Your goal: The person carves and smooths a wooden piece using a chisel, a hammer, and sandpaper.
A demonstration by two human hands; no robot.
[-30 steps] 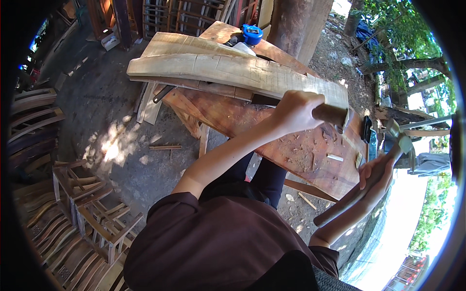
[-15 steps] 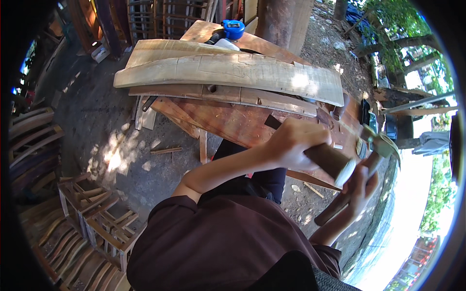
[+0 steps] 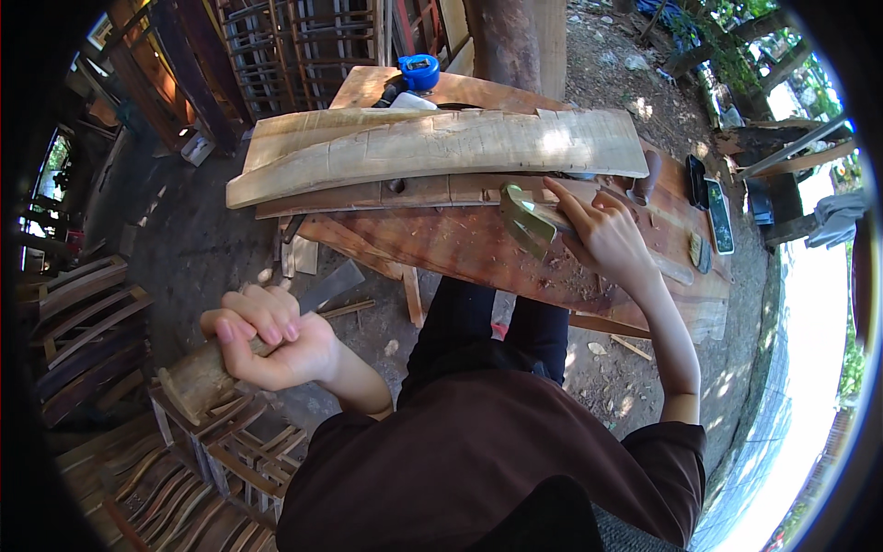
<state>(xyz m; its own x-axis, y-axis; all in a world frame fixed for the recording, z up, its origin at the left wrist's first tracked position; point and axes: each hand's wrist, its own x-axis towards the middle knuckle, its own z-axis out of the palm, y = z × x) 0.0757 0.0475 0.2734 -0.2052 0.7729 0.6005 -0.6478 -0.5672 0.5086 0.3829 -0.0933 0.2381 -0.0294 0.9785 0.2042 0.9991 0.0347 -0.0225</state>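
My left hand (image 3: 276,336), out to the lower left of the workbench (image 3: 423,239), is closed round the wooden handle of a broad chisel (image 3: 336,283), its blade angled up and right. My right hand (image 3: 607,235) grips a hammer (image 3: 524,221) over the benchtop, index finger extended along it; the brassy-looking head is toward the left and the handle partly hidden. Just beyond, a pale, curved wooden plank (image 3: 460,143) rests on a darker board (image 3: 432,191) with a hole near its middle. A brown wooden tool (image 3: 648,175) lies by the plank's right end.
A blue tape measure (image 3: 419,72) sits at the back. A phone (image 3: 720,216) and a brush (image 3: 699,253) lie at the right. Stacked chair frames (image 3: 230,460) stand lower left, wooden frames (image 3: 276,55) behind, and a tree trunk (image 3: 506,37) rises past the bench.
My left hand has swung down and far left with the chisel, blade now showing. My right hand has moved up and left, bringing the hammer over the bench, index finger now extended.
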